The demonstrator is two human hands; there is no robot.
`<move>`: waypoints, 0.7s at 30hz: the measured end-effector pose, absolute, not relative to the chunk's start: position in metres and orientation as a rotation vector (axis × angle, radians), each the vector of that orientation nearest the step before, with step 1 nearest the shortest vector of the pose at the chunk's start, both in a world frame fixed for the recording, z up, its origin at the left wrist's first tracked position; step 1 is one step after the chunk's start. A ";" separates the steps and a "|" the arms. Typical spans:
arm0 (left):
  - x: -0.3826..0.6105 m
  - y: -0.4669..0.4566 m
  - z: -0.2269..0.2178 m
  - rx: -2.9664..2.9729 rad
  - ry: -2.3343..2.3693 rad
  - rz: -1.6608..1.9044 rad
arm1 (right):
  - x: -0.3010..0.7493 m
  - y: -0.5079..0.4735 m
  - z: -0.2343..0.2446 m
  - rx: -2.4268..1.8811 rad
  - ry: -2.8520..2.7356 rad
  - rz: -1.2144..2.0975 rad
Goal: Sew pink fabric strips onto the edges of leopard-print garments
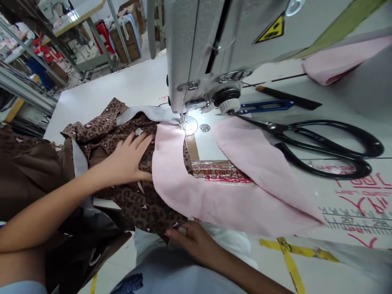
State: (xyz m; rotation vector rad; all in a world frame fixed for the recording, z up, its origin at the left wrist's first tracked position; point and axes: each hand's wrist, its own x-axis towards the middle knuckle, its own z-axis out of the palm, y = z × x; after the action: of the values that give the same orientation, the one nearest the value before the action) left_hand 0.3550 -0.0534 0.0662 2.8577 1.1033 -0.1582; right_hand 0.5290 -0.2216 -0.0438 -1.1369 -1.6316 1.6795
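A brown leopard-print garment [134,204] lies bunched on the sewing table, with a pale grey band [143,114] along its upper edge running under the presser foot [183,119] of a grey industrial sewing machine [208,49]. A pale pink fabric collar piece [211,200] curves from the needle area across the table and overlaps the print. My left hand [131,157] rests flat on the leopard fabric, fingers spread. My right hand [190,241] pinches the lower edge of the same fabric, close to the pink piece.
Large black-handled shears [330,143] and blue thread snips [266,106] lie right of the machine, beside a black-handled tool [288,98]. Another pink piece [343,59] lies beyond them. Red markings cover the table [358,196]. Yellow floor tape [290,253] and shelving [27,77] surround it.
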 end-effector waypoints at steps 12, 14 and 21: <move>0.379 0.021 0.095 3.346 1.062 -0.105 | 0.535 -0.236 -0.038 -1.017 -1.843 1.413; 0.374 -0.030 0.102 3.379 0.785 -0.114 | 0.537 -0.230 -0.031 -1.066 -1.813 1.366; 0.373 -0.105 0.066 3.294 0.154 0.418 | 0.582 -0.232 0.031 -1.129 -2.092 0.750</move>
State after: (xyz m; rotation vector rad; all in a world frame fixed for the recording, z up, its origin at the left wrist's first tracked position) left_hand 0.3733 -0.1051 0.0663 3.2938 0.1538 0.4179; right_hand 0.5822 -0.2315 0.0312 -1.1292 -2.0916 0.7497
